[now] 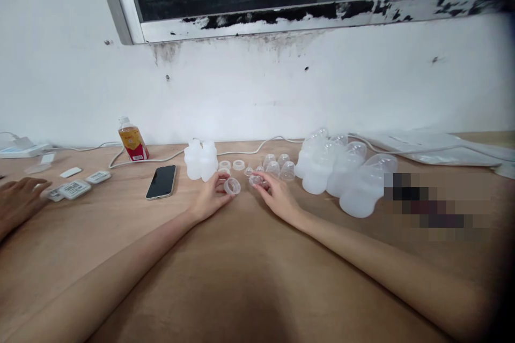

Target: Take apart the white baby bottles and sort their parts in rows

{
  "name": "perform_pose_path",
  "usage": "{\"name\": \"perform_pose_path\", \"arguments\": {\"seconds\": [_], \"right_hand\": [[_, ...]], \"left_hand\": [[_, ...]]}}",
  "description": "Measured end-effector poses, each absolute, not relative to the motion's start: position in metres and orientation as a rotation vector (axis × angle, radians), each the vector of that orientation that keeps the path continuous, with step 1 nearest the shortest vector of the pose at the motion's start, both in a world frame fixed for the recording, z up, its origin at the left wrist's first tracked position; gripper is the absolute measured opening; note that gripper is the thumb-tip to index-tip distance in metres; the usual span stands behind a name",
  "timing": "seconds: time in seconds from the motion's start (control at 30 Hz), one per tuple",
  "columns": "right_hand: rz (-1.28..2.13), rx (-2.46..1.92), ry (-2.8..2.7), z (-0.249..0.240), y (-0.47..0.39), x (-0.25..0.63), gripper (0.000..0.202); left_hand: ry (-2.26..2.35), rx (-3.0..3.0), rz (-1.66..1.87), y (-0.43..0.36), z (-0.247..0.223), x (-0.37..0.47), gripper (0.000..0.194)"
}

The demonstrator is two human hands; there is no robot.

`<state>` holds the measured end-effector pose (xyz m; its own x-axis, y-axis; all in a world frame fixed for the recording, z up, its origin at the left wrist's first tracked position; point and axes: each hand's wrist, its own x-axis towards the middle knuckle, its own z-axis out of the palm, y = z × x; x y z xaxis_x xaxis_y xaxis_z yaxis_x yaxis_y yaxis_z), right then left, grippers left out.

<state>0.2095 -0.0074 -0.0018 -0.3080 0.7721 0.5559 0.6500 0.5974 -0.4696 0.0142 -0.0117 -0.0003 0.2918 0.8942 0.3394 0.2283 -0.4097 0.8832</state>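
My left hand (pixel 212 196) is closed on a clear ring (pixel 232 186), which it holds tilted above the table. To its right, my right hand (pixel 277 196) has its fingers on a small clear piece (pixel 255 180). Two more clear rings (pixel 238 165) lie just beyond my hands. Small clear domes (pixel 287 171) stand behind my right hand. Frosted white bottles (pixel 201 161) are grouped behind my left hand, and several frosted bottles with clear domed tops (pixel 359 193) stand to the right.
A phone (pixel 161 182) and a drink bottle (pixel 133 141) are at the left. Another person's hand (pixel 24 201) rests beside small white cases (pixel 74 188). A white cable (pixel 257 150) runs along the wall. Plastic bags (pixel 438 147) lie at the back right of the wooden table (pixel 249 278).
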Motion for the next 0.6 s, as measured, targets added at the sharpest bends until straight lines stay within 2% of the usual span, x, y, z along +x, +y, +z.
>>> {"name": "perform_pose_path", "arguments": {"seconds": [0.33,0.6], "right_hand": [[0.126,-1.087,-2.102,-0.001,-0.011,0.209,0.027],[-0.032,-1.131,-2.231,-0.001,-0.017,0.204,0.039]], "left_hand": [[1.011,1.880,1.102,-0.010,-0.003,0.014,0.038],[1.174,2.217,1.036,-0.017,0.003,0.014,0.038]]}}
